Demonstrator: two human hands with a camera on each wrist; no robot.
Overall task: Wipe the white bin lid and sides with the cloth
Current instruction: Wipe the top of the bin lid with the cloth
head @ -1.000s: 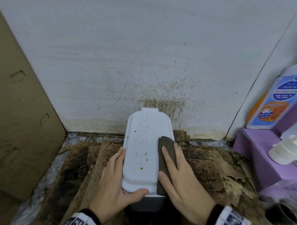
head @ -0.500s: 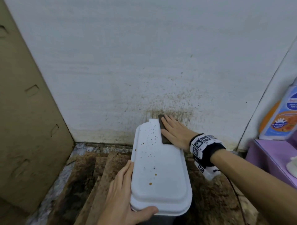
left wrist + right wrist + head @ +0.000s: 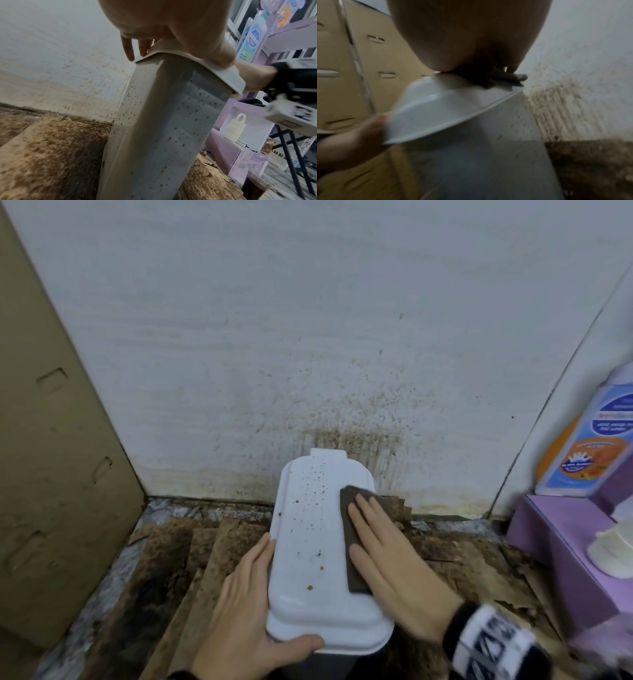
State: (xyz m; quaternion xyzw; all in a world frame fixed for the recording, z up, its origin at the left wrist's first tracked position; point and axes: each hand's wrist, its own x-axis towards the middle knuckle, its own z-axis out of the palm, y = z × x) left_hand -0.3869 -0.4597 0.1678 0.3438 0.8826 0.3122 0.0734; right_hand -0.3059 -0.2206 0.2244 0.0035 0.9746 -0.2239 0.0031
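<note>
Head cam, left to right: cardboard panel [image 3: 51, 440] leaning at left, left hand [image 3: 246, 621] gripping near-left corner of bin lid [image 3: 308, 559], thumb over front edge. Right hand [image 3: 394, 559] flat, fingers straight, pressing brown cloth [image 3: 351, 542] onto lid's right side. Bin body [image 3: 154, 128] speckled, standing against stained wall [image 3: 342, 337].

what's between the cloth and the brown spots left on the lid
Nothing visible. The cloth lies flat on the lid under the right hand, along the right edge; the spots sit on bare lid just to its left. The left hand grips only the near-left rim.
</note>
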